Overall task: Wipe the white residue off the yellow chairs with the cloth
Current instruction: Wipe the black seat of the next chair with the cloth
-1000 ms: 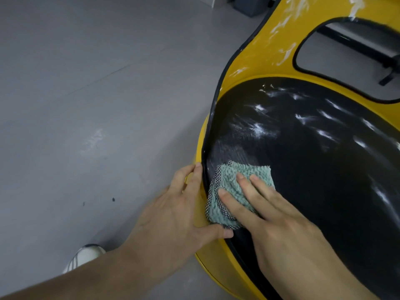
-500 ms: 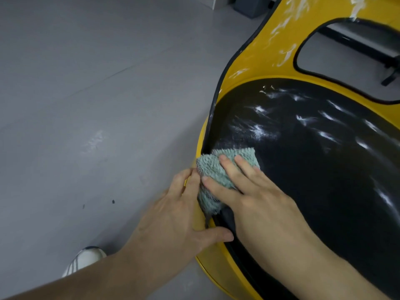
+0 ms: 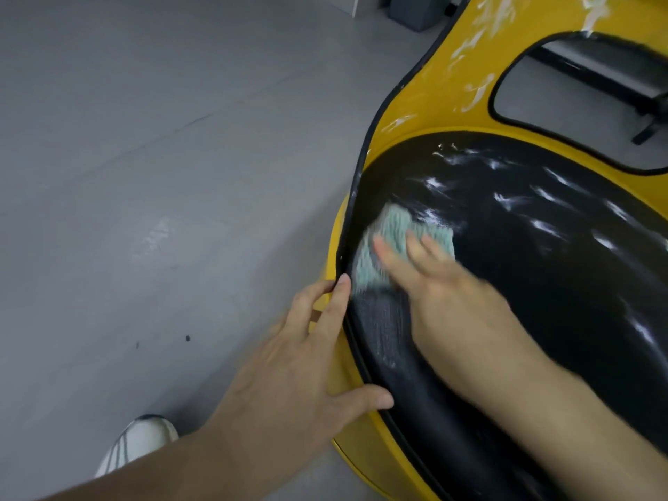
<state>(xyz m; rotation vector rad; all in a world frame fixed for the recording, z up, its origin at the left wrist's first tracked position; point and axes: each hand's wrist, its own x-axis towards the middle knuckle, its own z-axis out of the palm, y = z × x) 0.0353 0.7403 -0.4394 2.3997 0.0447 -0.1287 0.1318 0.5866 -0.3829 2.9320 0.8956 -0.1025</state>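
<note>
A yellow chair (image 3: 426, 99) with a black seat pad (image 3: 542, 283) fills the right side. White residue streaks (image 3: 513, 200) cross the pad's upper part and the yellow back. My right hand (image 3: 444, 287) presses a pale green cloth (image 3: 394, 236) flat onto the pad near its left edge; both are blurred by motion. My left hand (image 3: 307, 359) rests on the chair's left rim, fingers spread over the black edging and thumb on the yellow lip.
Grey floor (image 3: 162, 175) takes up the left half, with a faint white smear and small dark specks. A white shoe (image 3: 137, 446) shows at the bottom left. Dark boxes (image 3: 415, 12) stand at the top. An opening in the chair back (image 3: 578, 113) shows floor and a dark frame.
My right hand has slid the cloth up and to the right along the seat pad, away from the left rim. My left hand stays on the rim.
</note>
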